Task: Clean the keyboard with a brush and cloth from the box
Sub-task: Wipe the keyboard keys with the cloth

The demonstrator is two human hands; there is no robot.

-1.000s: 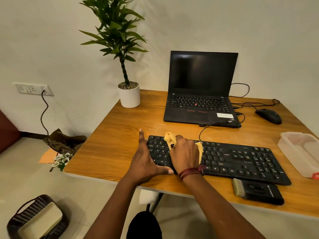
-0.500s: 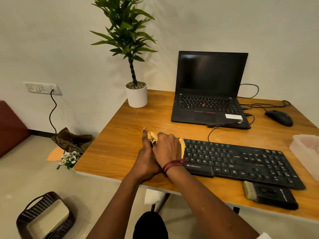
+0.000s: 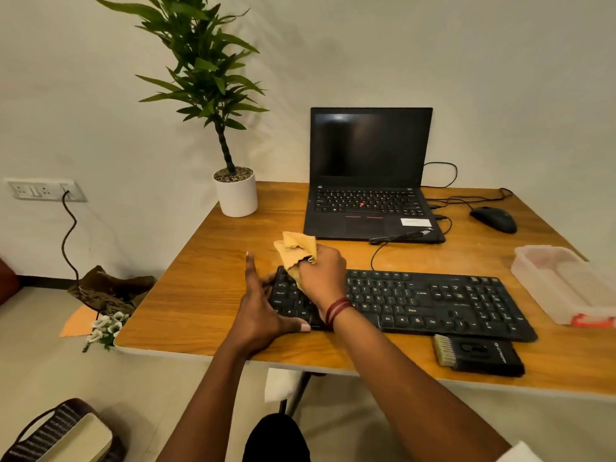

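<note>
Head view: my right hand point(image 3: 325, 278), fingers bunched round the cloth point(image 3: 295, 245), sits at the left end of the keyboard point(image 3: 433, 301) beside my straight-fingered left hand point(image 3: 260, 315); its long axis runs rightward

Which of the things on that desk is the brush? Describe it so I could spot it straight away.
Start at the wooden table and find the long black keyboard lying across its front. Just in front of the keyboard's right end, by the table's near edge, lies the brush. It is a flat black block with a row of pale bristles along its left end, which nothing near it has.
</note>
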